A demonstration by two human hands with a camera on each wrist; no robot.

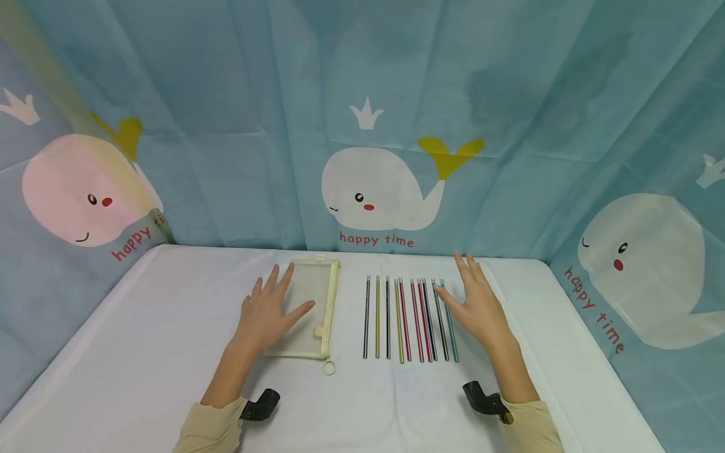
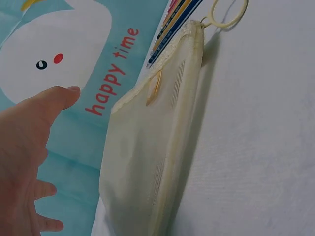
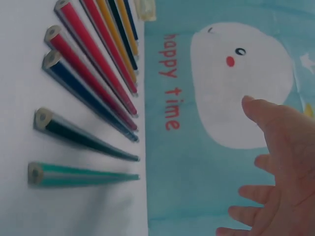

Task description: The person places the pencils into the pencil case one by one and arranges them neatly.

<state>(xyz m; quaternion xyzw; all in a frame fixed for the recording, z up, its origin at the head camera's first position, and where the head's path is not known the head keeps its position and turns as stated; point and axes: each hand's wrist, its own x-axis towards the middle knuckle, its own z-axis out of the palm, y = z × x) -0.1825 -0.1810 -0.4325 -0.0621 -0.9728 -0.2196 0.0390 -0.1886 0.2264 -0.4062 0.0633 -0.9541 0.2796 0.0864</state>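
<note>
My left hand [image 1: 266, 318], fingers spread, hovers over the left part of a pale yellow zippered pencil pouch [image 1: 306, 308]. The pouch lies flat with its zipper along the right side and a ring pull [image 1: 329, 367] at the near end. In the left wrist view the mesh pouch [image 2: 142, 142] appears below the outstretched thumb. Over the right end of a row of pencils [image 1: 420, 321] my right hand [image 1: 478, 308] is spread, holding nothing. The right wrist view shows unsharpened ends of red, blue and green pencils [image 3: 88, 88], apart from the fingers.
A white cloth [image 1: 141, 340] covers the table. Blue curtains [image 1: 238, 157] with whale prints stand behind it and at both sides. Black wrist mounts [image 1: 260, 406] stick out from both sleeves near the front. The pencils lie roughly parallel, right of the pouch.
</note>
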